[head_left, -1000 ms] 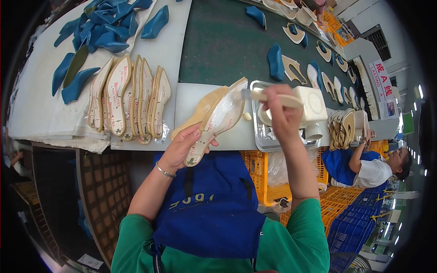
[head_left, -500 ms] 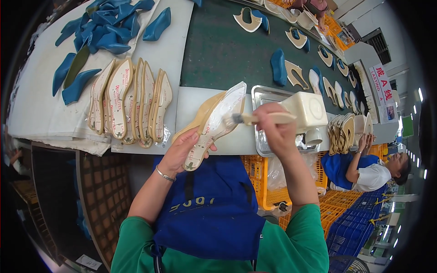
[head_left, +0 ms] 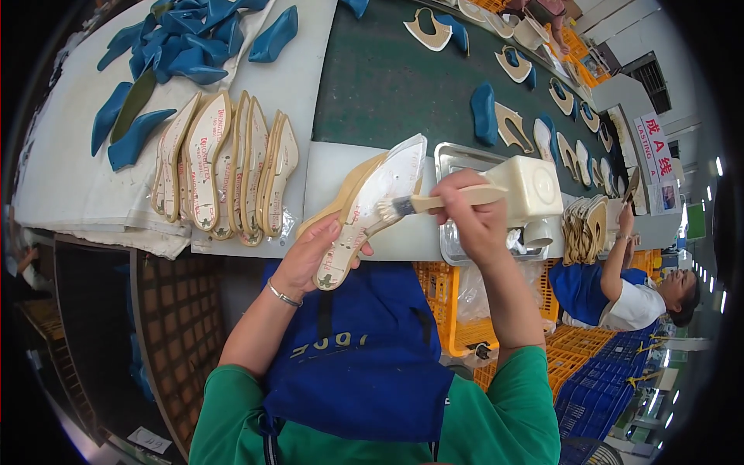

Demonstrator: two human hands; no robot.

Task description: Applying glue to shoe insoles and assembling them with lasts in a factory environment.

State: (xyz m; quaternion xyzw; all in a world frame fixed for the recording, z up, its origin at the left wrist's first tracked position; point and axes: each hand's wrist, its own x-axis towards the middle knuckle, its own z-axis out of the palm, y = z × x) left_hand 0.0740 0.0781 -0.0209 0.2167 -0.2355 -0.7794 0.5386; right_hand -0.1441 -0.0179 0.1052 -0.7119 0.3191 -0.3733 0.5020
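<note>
My left hand grips a white-faced shoe insole by its heel end, with its pointed toe tilted up and away to the right. A second tan insole lies behind it in the same grip. In my right hand is a flat brush with a pale wooden handle. Its bristles touch the middle of the white-faced insole, where a shiny wet white coat spreads toward the toe. The heel part bears red print and shows no such coat.
Several insoles stand in a row at left, below a pile of blue shoe lasts. Right of my hands, a cream plastic container rests on a metal tray. A green conveyor carries shoe parts. A co-worker is at right.
The brush has slid a little down the insole toward the heel. My left hand keeps its grip. The co-worker's arm at right has risen, now holding a dark piece.
</note>
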